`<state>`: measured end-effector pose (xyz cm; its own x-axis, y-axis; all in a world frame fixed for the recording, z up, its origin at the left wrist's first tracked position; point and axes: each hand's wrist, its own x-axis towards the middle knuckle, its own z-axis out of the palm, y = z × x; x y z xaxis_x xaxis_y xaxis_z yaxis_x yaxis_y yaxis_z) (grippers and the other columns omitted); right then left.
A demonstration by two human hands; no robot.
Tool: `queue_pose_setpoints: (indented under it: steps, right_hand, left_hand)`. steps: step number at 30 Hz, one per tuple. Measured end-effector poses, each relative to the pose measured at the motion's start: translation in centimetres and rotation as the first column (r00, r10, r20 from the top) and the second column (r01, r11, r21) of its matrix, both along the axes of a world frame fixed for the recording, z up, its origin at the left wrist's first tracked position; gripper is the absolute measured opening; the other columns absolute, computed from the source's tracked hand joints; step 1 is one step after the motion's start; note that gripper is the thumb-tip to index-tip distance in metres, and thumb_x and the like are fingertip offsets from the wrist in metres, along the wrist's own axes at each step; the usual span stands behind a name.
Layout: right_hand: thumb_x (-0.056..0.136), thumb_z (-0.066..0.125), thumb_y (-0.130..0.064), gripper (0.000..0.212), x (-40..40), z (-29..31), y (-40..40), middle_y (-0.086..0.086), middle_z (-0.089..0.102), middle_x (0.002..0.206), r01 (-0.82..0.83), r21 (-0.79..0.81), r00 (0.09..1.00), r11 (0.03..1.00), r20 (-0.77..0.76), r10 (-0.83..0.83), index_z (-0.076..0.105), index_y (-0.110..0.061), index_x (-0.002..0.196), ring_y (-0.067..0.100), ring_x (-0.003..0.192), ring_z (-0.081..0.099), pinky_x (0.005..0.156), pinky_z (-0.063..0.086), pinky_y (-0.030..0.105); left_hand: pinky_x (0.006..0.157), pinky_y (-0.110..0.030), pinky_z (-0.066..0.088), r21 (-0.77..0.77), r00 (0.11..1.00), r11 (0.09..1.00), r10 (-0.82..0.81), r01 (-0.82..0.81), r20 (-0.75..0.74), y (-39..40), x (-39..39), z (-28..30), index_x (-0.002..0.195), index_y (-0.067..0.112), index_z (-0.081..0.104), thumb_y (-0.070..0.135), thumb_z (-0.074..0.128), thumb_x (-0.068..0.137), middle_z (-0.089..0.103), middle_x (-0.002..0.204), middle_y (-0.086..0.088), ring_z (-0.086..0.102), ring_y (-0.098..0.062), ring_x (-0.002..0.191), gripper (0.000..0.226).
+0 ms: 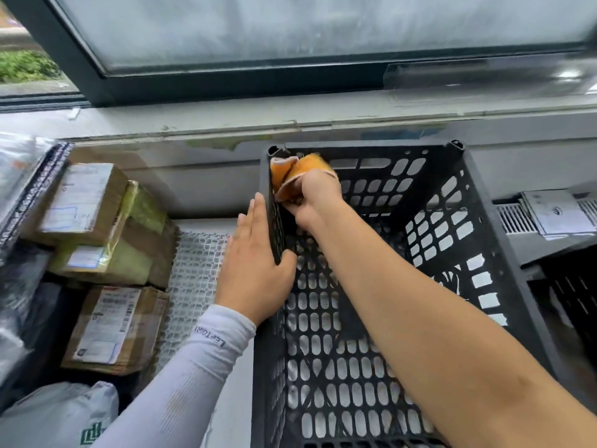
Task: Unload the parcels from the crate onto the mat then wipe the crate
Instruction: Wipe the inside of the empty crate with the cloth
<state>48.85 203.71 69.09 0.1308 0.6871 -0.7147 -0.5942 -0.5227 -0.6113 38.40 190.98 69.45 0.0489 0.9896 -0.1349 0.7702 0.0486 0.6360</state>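
— Black plastic, all holes: that is the crate (371, 318) closest to us, and we see nothing lying in it.

— What is our left hand (255, 253) doing?

— It lies flat against the outside of the crate's left wall, fingers straight and together, thumb hooked over the rim. That grip is not curled round anything; it only presses. The arm wears a pale grey sleeve (193, 376).

— And our right hand (315, 198)?

— It reaches across the inside, bare-armed, with its grip clamped on an orange cloth (292, 171), held against the far left corner of the crate, just under the rim.

— Where are the parcels?

— Out of the crate, to the left. A brown cardboard box (113, 328) sits near us, with two more boxes (97, 221) stacked behind it, one wrapped in yellowish tape. They lie just beside a white grid mat (190, 270); whether they rest on it, we cannot tell. A grey plastic bag (64, 412) lies nearest, at the lower left.

— Beyond that?

— A window with a dark frame (226, 79).
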Motion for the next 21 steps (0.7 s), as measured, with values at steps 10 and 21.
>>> queue_pose_setpoints:
  steps: [10,21]
  right_hand:
    - [0.096,0.040,0.007,0.038,2.1,1.4,-1.4,0.018,0.064,0.122,-0.044,0.188,0.995,0.981,0.092,0.027,0.058,-0.008,0.125,0.035,0.112,0.063,0.093,0.057,0.059]
    - [0.103,0.059,-0.027,0.036,2.9,-6.4,-3.7,0.016,0.060,0.135,-0.280,-0.250,0.657,0.927,0.654,0.375,0.058,-0.006,0.131,0.036,0.122,0.058,0.105,0.049,0.045]
  left_hand:
    - [0.130,-0.040,0.009,0.024,0.993,0.999,0.030,-0.033,0.118,0.2,0.3,0.0,0.166,0.024,0.000,0.028,0.049,0.104,0.009,0.173,0.003,0.003,-0.018,0.160,0.079]
    - [0.125,-0.048,0.025,0.005,0.986,0.999,0.044,-0.045,0.159,0.3,0.2,-0.4,0.165,0.034,-0.001,0.047,0.035,0.100,0.025,0.170,0.000,0.026,-0.022,0.155,0.076]
